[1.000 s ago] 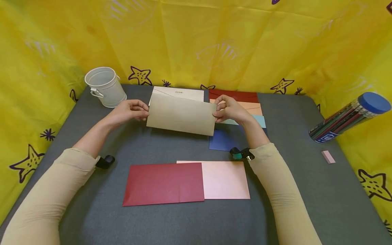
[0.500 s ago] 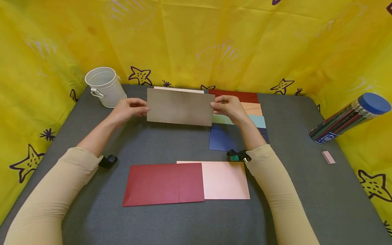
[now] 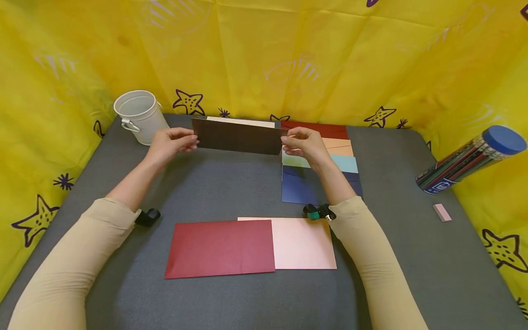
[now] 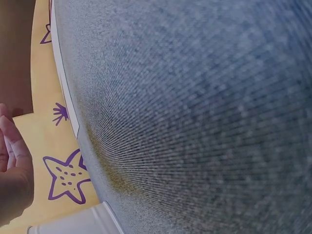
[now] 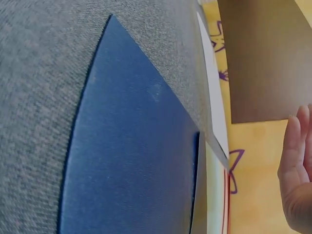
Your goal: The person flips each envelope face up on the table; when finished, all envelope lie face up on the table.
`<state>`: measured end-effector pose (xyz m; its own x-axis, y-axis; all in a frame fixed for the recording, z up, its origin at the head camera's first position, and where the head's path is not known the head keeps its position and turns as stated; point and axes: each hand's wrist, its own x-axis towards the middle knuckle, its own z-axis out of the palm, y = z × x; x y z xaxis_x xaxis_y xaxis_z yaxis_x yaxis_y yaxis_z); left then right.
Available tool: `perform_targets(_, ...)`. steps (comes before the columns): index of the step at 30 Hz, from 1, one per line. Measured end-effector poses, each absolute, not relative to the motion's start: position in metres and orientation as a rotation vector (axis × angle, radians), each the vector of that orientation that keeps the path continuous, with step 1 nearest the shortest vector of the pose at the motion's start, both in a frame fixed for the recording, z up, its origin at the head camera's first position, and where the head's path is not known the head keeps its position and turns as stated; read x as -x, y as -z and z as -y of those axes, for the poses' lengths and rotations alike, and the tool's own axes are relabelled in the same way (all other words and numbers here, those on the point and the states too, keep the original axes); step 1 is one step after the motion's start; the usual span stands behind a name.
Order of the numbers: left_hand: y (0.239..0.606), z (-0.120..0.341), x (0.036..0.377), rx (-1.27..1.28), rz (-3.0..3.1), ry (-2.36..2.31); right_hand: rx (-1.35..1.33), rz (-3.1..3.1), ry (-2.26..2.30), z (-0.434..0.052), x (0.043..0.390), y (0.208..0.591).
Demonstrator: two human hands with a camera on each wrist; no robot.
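Observation:
A beige envelope (image 3: 239, 136), shaded to dark brown, is held up above the far part of the table, its face steeply tilted. My left hand (image 3: 171, 144) pinches its left short edge between thumb and fingers. At the opposite short edge, my right hand (image 3: 307, 146) pinches it the same way. Behind it, a white envelope (image 3: 243, 122) is mostly hidden. Beneath my right hand lies an overlapping column: a dark red envelope (image 3: 321, 129), a peach envelope (image 3: 340, 146), a light teal envelope (image 3: 347, 163) and a blue envelope (image 3: 303, 185), large in the right wrist view.
Closer to me, a crimson envelope (image 3: 220, 250) overlaps a pale pink envelope (image 3: 305, 243). A white bucket (image 3: 142, 119) stands at the back left. On the right are a clear tube of pencils (image 3: 458, 167) with a blue lid and a small pink eraser (image 3: 442, 212).
The beige envelope has been raised and tilted from a nearly flat slant toward upright, its lower edge moving away and its face darkening. Both hands have kept their pinch. The other things stay put.

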<state>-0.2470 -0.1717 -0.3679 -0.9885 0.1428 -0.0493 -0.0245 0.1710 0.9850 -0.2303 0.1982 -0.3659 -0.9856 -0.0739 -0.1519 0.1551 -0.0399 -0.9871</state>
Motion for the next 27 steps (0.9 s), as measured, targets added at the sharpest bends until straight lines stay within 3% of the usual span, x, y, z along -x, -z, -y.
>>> perform_targets(10, 0.375, 0.172, 0.248, -0.100, -2.235, -2.024, -0.079, -2.020, 2.129, -0.199, 0.228, 0.368)
perform_targets(16, 0.377, 0.171, 0.250, -0.013, -2.319, -1.907, -0.074, -2.062, 2.044, -0.196, 0.226, 0.372)
perform_targets(27, 0.383, 0.168, 0.255, -0.090, -2.523, -1.524, -0.064, -2.150, 1.899, -0.182, 0.228, 0.386)
